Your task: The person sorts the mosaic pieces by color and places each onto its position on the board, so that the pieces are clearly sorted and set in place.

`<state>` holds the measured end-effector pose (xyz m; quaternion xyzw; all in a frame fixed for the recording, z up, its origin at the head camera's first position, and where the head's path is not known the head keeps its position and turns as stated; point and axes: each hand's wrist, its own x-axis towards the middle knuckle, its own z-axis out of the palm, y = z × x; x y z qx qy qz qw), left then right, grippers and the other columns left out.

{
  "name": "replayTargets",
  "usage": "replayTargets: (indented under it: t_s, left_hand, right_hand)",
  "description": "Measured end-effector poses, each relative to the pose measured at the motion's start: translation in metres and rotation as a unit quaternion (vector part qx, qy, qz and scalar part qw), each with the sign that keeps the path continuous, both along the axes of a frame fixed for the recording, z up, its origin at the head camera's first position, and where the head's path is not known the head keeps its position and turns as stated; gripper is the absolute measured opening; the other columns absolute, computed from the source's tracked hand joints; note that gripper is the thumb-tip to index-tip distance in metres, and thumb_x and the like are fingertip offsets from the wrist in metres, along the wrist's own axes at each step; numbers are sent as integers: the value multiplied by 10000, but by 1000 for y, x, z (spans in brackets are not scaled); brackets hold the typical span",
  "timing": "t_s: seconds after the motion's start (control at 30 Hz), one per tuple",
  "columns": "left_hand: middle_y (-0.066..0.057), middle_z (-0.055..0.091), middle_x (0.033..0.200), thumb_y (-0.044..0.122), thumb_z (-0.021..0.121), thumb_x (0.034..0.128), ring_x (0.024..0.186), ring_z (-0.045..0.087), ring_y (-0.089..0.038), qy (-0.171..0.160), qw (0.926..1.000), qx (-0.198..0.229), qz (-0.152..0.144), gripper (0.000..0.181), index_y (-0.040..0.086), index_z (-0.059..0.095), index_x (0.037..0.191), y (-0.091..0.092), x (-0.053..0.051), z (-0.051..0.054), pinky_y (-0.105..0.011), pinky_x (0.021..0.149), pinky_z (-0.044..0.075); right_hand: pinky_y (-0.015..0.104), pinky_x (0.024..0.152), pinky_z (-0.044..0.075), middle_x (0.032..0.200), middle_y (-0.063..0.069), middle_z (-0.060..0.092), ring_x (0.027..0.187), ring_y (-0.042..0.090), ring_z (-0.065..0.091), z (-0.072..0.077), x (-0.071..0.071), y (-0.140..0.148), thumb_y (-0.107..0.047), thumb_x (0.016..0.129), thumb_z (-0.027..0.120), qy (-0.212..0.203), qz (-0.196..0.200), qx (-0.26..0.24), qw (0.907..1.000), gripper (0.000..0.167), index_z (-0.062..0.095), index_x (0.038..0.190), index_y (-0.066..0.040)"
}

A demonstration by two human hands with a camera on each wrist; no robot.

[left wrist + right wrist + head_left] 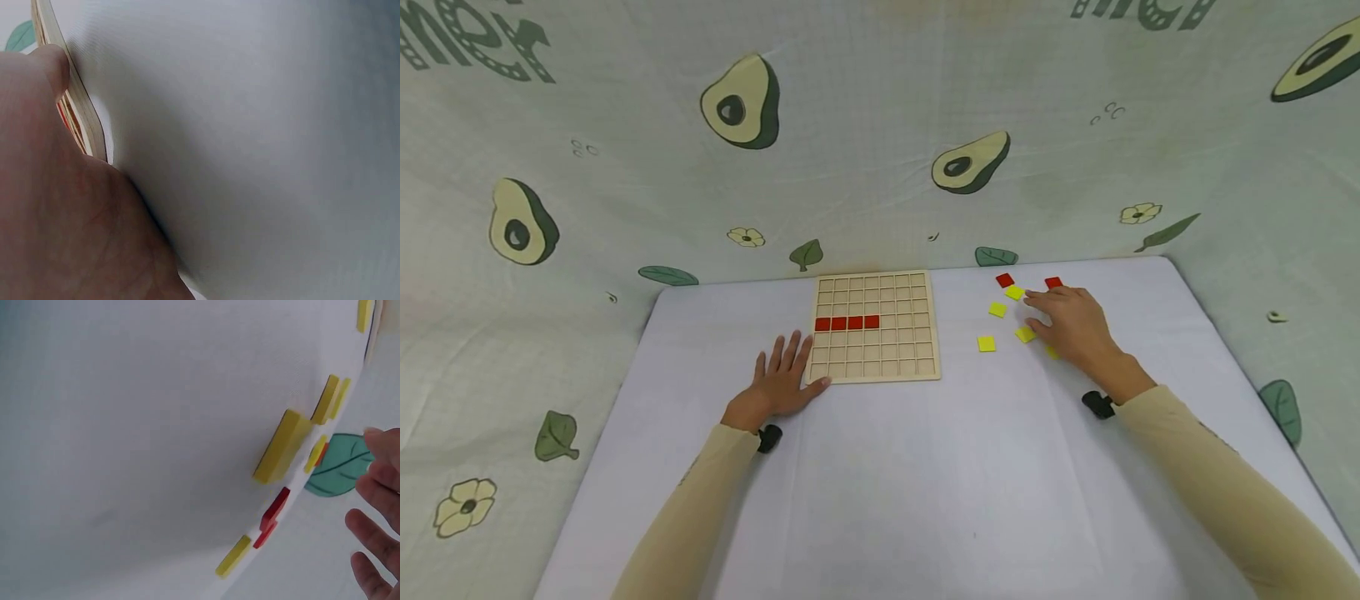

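A square wooden grid board (895,373) lies on the table, with a row of red tiles (847,323) running from its left edge across one line of cells. My left hand (778,382) rests spread at the board's lower left corner, fingers along the side and thumb at the front edge. On the right, my right hand (1071,325) hovers over loose tiles with its fingers loosely bent; no tile shows between them. Around it lie several yellow tiles (1026,333) and red tiles (1004,280). The right wrist view shows a yellow tile (278,450) near a red tile (275,509).
A white cloth covers the table (880,483). Behind it and at the sides hangs a curtain (850,192) printed with avocados and leaves. Each wrist wears a small black camera, such as the right one (1097,405).
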<state>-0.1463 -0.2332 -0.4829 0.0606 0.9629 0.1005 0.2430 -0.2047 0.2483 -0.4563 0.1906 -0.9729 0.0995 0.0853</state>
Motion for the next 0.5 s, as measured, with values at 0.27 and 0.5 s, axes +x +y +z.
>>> replayTargets:
  t_s: [0.27,0.5]
  left_hand:
    - [-166,-154,1767,609,447,1074,1613,-179,-418,59,10000,34,-8,948,98,-42,1705,-1,-1,-2,-666,1254,-93]
    - [-168,-141,1769,621,451,1063,1615,-172,-419,81,9999,53,37,958,101,-32,1707,-3,-3,-8,-670,1254,-91]
  right_hand:
    - [629,1113,415,1170,235,762,1193,468,618,-6,-6,22,-83,903,826,-127,-341,64,9993,387,741,1261,36]
    - [660,1088,424,1136,262,759,1164,483,632,-9,-10,31,-69,897,825,-131,-336,168,9992,369,742,1239,44]
